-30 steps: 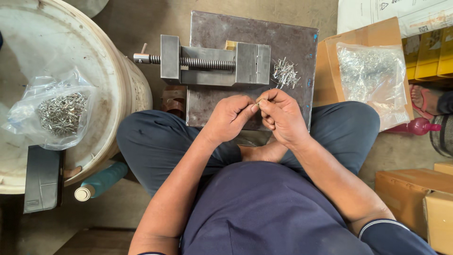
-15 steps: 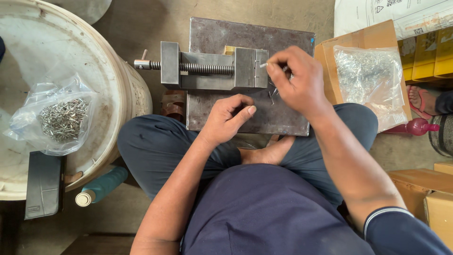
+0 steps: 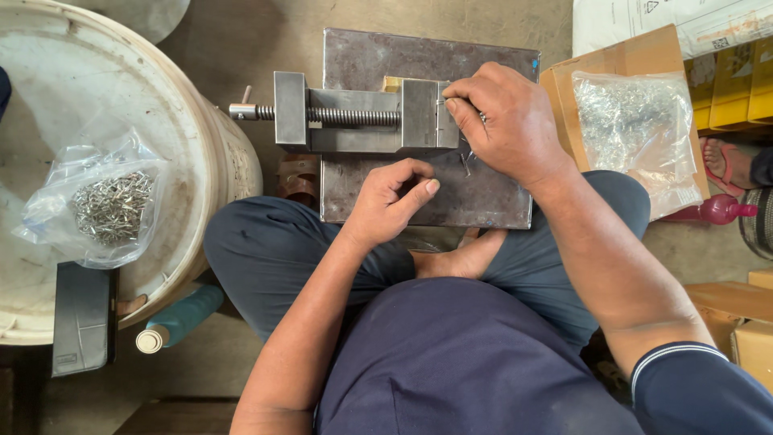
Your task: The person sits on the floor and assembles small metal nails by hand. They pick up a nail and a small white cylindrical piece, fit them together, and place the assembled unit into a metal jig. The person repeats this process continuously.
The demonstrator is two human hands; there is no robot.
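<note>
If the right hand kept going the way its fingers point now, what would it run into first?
The right hand points left, its fingertips already at the end of the small metal vise. Going on, it would probably meet the vise's jaw block first, though depth is unclear from above.

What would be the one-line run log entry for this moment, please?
right hand: fingertips at vise jaw end | left hand: loosely curled on steel plate | small metal pins: beside right hand
</note>
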